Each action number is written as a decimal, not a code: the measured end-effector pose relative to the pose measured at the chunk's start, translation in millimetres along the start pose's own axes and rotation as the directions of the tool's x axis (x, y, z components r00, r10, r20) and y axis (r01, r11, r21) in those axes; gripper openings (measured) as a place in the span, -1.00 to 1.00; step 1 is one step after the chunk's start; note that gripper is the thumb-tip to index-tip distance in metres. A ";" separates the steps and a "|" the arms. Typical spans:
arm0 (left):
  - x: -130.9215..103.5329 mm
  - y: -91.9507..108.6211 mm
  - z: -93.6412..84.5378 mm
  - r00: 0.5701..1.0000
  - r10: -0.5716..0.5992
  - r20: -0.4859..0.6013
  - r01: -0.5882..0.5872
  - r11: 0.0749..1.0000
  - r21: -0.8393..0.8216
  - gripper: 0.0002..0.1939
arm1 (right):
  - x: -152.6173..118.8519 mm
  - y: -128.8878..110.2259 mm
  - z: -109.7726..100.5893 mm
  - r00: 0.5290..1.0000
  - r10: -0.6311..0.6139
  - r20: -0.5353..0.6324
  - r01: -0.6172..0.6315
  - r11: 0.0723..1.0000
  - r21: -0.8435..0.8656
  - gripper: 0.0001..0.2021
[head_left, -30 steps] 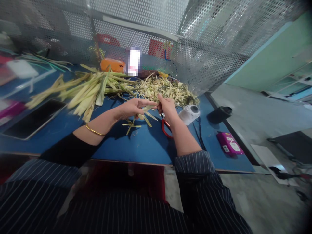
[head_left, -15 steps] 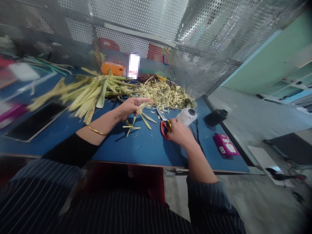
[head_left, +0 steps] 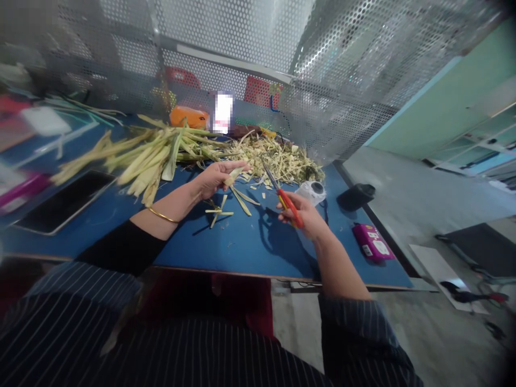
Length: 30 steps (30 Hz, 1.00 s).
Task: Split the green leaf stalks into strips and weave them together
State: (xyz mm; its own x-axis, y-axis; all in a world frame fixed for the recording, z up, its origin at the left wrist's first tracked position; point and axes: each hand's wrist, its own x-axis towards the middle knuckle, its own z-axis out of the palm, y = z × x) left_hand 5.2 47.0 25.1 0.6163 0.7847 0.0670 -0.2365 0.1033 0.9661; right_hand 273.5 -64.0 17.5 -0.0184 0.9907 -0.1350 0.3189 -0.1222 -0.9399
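Observation:
My left hand (head_left: 215, 179) pinches a pale green leaf strip (head_left: 242, 201) whose split ends hang down over the blue table. My right hand (head_left: 300, 212) is closed around the red and yellow handles of a pair of scissors (head_left: 278, 188), raised above the table with the blades pointing away to the upper left. Below the left hand lies a small crossed piece of leaf strips (head_left: 219, 212). A heap of chopped leaf bits (head_left: 278, 158) spreads just beyond both hands. Long dried leaf stalks (head_left: 149, 153) lie in a bundle to the left.
A white wrapped roll (head_left: 310, 192), a black cylinder (head_left: 355, 197) and a purple packet (head_left: 373, 242) stand right of my hand. On the left lies a dark tablet-like slab (head_left: 66, 201). An orange packet (head_left: 188, 116) sits behind, before a perforated metal screen (head_left: 237, 32).
My right hand has lifted the scissors off the table and turned them, blades pointing further away. My left hand keeps its pinch on the leaf strip in nearly the same place.

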 end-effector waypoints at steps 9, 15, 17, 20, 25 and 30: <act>0.3 0.5 -3.4 1.000 0.013 0.016 -0.012 0.998 -0.060 -0.25 | 0.6 -9.7 14.9 0.993 -0.063 0.098 0.047 0.985 0.164 -0.51; 0.3 0.0 0.9 0.999 -0.020 0.033 0.023 0.994 -0.104 -0.27 | 1.4 -12.7 14.2 0.989 -0.096 0.115 0.071 0.976 0.205 -0.50; 0.5 -0.8 1.3 0.998 -0.031 0.045 0.036 0.993 -0.116 -0.29 | 0.8 -13.5 14.3 0.989 -0.091 0.119 0.066 0.978 0.200 -0.47; 1.6 -3.5 0.0 0.997 -0.031 0.068 0.040 0.990 -0.138 -0.32 | -0.3 -13.7 16.1 0.991 -0.075 0.110 0.054 0.982 0.183 -0.45; 3.9 -8.1 -1.4 0.995 -0.049 0.083 0.060 0.988 -0.144 -0.36 | -0.3 -13.9 21.0 0.992 -0.078 0.097 0.057 0.976 0.209 -0.53; 4.8 -9.6 -2.0 0.994 -0.061 0.093 0.070 0.993 -0.098 -0.39 | 1.3 -12.6 22.0 0.994 -0.027 0.105 -0.002 0.962 0.272 -0.52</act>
State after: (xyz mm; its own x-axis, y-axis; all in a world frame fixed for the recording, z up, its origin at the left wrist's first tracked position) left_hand 8.9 51.0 15.7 0.6965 0.7169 0.0312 -0.2652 0.2167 0.9395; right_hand 248.7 -62.5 22.2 -0.1267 0.9818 -0.1417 0.0497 -0.1364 -0.9894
